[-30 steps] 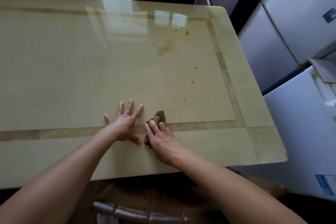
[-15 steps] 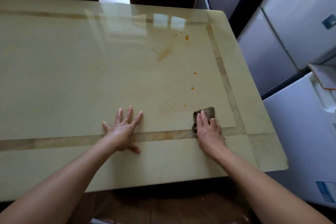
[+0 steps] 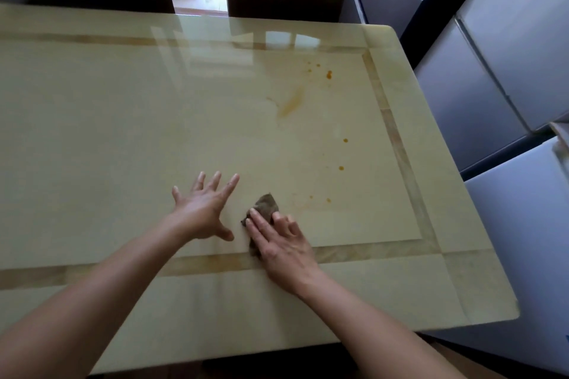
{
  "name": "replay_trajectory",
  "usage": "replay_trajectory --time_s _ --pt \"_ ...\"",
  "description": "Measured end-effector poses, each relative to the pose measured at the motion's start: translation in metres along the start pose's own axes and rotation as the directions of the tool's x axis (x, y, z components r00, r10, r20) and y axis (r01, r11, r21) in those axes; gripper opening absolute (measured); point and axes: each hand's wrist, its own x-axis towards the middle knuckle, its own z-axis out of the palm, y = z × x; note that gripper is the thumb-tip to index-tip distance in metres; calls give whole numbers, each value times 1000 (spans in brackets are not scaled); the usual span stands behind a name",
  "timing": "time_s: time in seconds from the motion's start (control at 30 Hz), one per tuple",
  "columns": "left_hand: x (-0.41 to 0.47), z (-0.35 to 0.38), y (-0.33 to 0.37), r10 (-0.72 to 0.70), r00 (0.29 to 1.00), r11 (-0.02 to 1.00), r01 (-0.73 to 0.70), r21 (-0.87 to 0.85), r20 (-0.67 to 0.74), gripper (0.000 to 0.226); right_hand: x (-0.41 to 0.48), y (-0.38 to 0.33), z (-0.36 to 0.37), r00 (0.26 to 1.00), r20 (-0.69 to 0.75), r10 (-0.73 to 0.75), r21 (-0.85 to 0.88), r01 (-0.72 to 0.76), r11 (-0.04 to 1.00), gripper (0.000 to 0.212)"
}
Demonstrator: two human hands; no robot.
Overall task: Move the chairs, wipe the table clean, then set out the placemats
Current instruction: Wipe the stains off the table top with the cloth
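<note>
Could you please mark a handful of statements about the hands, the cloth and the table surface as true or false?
1. The right hand presses a brown cloth flat on the table. True.
2. The left hand grips a second cloth. False: it is empty, with fingers spread on the tabletop.
3. Orange spots and an orange smear remain beyond the cloth. True.
4. Placemats are already laid out. False: none are in view.
5. The cloth lies left of the left hand. False: it lies to its right.
</note>
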Motion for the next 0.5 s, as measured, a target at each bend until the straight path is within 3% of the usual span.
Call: replay_trajectory --time_s 0.13,0.3,0.43,0.5 --pt "27 -12 2 33 999 998 -31 -51 39 123 18 50 -14 981 -31 191 20 -191 981 62" --pt "55 -23 5 43 997 995 -38 -91 58 127 11 116 -20 869 -40 493 45 -491 870 65" --pt "69 -23 -1 27 997 992 -17 -121 79 127 12 138 -13 792 -63 607 55 -605 794 72" --pt "71 -21 -1 25 997 994 -17 -109 74 128 22 141 -4 787 -68 613 85 -608 789 76"
